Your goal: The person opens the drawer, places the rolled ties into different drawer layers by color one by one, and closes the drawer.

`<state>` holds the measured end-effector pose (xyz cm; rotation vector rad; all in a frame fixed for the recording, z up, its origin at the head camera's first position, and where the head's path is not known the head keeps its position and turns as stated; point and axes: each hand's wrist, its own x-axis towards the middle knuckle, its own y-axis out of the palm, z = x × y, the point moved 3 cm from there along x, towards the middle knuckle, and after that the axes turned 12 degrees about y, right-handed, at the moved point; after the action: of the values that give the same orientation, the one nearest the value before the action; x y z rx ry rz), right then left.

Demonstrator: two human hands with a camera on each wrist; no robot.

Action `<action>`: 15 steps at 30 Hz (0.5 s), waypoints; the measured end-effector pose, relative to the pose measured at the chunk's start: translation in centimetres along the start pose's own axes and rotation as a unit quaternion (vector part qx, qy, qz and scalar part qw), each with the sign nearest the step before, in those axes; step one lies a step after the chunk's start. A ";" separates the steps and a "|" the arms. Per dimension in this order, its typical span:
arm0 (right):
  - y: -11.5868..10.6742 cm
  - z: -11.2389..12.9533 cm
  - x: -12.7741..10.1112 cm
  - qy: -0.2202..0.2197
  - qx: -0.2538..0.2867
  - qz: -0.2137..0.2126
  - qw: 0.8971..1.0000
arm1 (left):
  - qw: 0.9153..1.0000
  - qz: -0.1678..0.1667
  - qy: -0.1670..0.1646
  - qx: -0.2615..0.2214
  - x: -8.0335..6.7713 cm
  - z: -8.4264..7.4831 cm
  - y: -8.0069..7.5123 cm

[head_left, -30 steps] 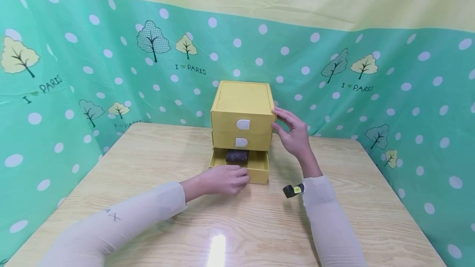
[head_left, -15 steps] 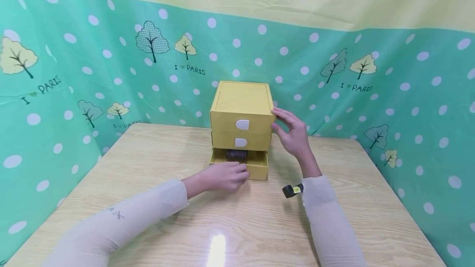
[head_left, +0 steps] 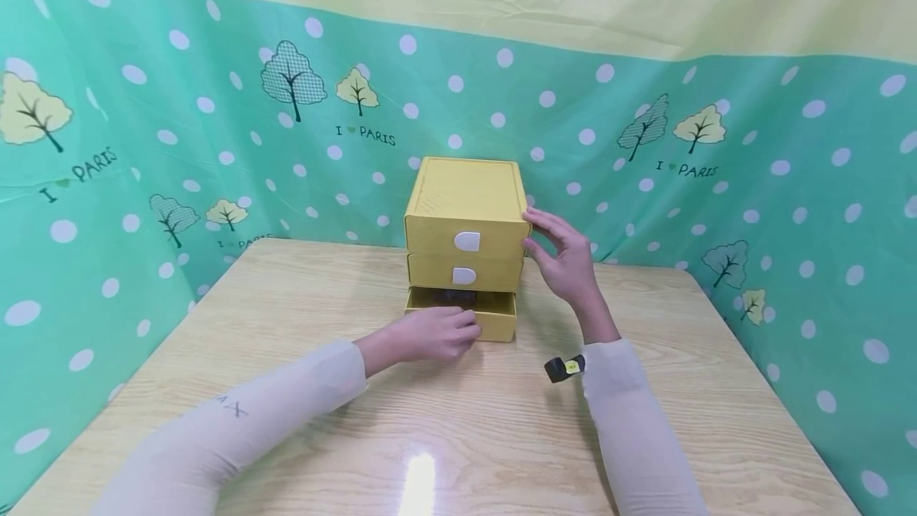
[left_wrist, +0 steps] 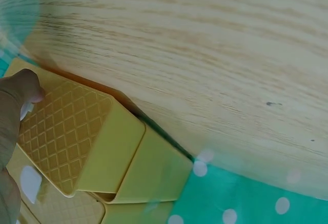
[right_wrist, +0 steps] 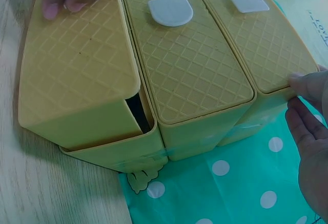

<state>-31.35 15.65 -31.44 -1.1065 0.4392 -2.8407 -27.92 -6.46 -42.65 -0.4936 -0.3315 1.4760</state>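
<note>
A yellow drawer cabinet point(head_left: 469, 185) has its bottom drawer point(head_left: 497, 327) partly pulled out, while the upper drawers sit flush. My left hand point(head_left: 438, 334) is at that drawer's front, its fingers point(right_wrist: 77, 3) curled about the white tab handle point(left_wrist: 26, 109). Inside the drawer lies a dark, rounded object point(head_left: 459, 297), mostly hidden under the drawer above. My right hand point(head_left: 568, 261) rests against the cabinet's upper right front corner with fairly straight fingers. The right wrist view shows its fingertips point(right_wrist: 300, 83) at the top drawer's edge and along the side wall.
The cabinet stands on a wood-grain table point(head_left: 315, 285) near the back. A green and yellow cloth point(head_left: 501, 86) with dots and trees hangs behind and at both sides. A small black device point(head_left: 562, 369) sits at the right sleeve's cuff.
The bottom drawer has slid further into the cabinet, with my left hand moving along with it. The dark object now shows less. My right hand stays in place at the corner.
</note>
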 end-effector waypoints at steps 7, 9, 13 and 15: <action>0.0 0.0 0.0 -0.001 -0.003 0.000 1.000 | 1.000 0.003 -0.003 -0.001 0.0 0.2 0.3; 0.0 0.0 0.0 -0.001 -0.002 0.000 1.000 | 1.000 0.007 -0.004 -0.001 0.0 0.2 0.3; 0.0 0.0 0.0 -0.002 0.000 0.001 1.000 | 1.000 0.017 -0.004 -0.005 -0.1 0.2 0.4; 0.0 0.0 0.0 -0.003 0.001 0.000 1.000 | 1.000 0.021 -0.004 -0.005 0.0 0.2 0.5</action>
<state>-31.35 15.68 -31.41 -1.1142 0.4349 -2.8358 -28.46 -6.46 -42.73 -0.5043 -0.3372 1.5177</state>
